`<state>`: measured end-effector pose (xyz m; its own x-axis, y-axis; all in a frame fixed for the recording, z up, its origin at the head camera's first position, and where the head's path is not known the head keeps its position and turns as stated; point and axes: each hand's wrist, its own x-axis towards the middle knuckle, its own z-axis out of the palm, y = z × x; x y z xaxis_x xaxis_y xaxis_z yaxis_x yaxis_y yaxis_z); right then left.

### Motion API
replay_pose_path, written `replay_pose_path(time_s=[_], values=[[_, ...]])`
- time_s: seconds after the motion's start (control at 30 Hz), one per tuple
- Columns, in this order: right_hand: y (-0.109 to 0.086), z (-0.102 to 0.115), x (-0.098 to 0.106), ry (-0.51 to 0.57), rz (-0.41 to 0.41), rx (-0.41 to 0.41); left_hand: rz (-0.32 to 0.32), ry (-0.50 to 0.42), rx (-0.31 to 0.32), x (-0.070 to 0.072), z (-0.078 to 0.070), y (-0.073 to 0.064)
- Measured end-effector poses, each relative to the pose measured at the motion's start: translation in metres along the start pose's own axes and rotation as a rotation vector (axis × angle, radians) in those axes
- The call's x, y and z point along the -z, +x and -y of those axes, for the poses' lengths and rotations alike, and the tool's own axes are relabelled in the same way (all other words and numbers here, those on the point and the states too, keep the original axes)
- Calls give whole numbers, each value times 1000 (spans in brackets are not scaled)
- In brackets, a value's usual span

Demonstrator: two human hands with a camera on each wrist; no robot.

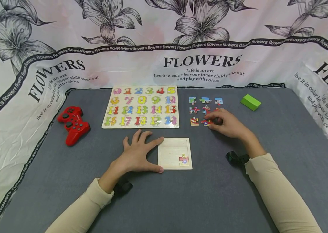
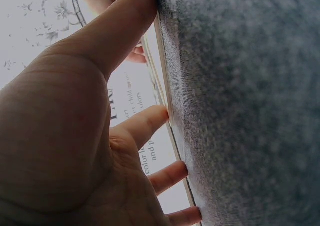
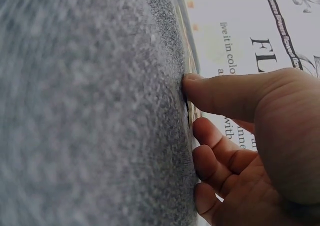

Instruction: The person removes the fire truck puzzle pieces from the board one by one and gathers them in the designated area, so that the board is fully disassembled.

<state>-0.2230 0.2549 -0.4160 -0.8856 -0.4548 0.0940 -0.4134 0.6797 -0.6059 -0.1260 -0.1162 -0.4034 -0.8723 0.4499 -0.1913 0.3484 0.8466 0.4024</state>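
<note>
A square wooden puzzle tray (image 1: 171, 152) lies in front of the person, with one jigsaw piece (image 1: 184, 160) in its lower right corner. The left hand (image 1: 137, 155) is spread wide, its thumb and index fingertips touching the tray's left corners. In the left wrist view this hand (image 2: 100, 121) shows straight fingers resting at table level. To the right, several small picture pieces (image 1: 194, 110) lie in rows. The right hand (image 1: 227, 124) pinches a puzzle piece (image 1: 207, 123) of the nearest row between thumb and index finger. The right wrist view shows that hand (image 3: 250, 151) low, other fingers curled.
A number board (image 1: 140, 111) with coloured numerals 0 to 20 lies behind the tray. At the left is a red game controller (image 1: 74, 125); at the far right, a green block (image 1: 250, 102). Grey cloth (image 1: 204, 200) covers the table, and a flower-printed sheet (image 1: 129, 66) hangs behind.
</note>
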Motion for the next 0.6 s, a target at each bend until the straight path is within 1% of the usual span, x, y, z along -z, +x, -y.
replay_pose_path(time_s=[0.27,0.6], values=[[1,2,-1,-9,-8,-9,-5,-2,-5,-1,1,0],[1,4,-4,-1,-44,-17,-11,-2,-10,-1,1,-1]])
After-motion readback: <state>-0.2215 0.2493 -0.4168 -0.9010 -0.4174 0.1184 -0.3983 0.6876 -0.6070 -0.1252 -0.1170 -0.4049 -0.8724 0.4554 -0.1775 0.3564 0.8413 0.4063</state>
